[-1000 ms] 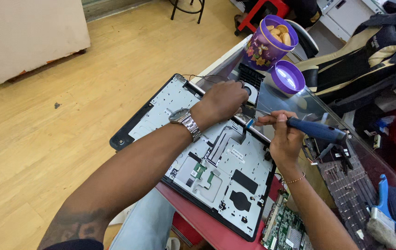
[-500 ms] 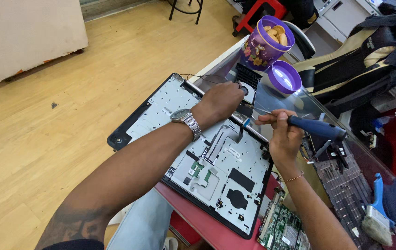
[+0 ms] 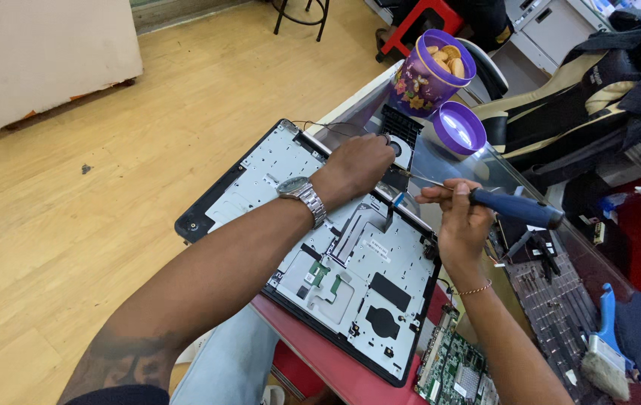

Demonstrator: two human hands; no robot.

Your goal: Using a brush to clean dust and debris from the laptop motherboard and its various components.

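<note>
An opened laptop base point(image 3: 350, 277) with its black frame and silver inner plate lies across the red table edge. My left hand point(image 3: 361, 165), with a metal wristwatch, presses down on the base's far end beside the black fan point(image 3: 399, 127). My right hand point(image 3: 459, 217) grips a blue-handled screwdriver point(image 3: 515, 208), its thin shaft pointing left toward the spot under my left fingers. The tip is hidden by my left hand.
A purple tub of biscuits point(image 3: 429, 75) and its purple lid point(image 3: 461, 129) stand beyond the laptop. A green circuit board point(image 3: 455, 367), a keyboard part point(image 3: 553, 300) and a blue brush point(image 3: 601, 345) lie at the right. Wooden floor lies to the left.
The screwdriver has tilted flatter and its tip has moved in toward my left hand. My left hand stays pressed on the laptop base.
</note>
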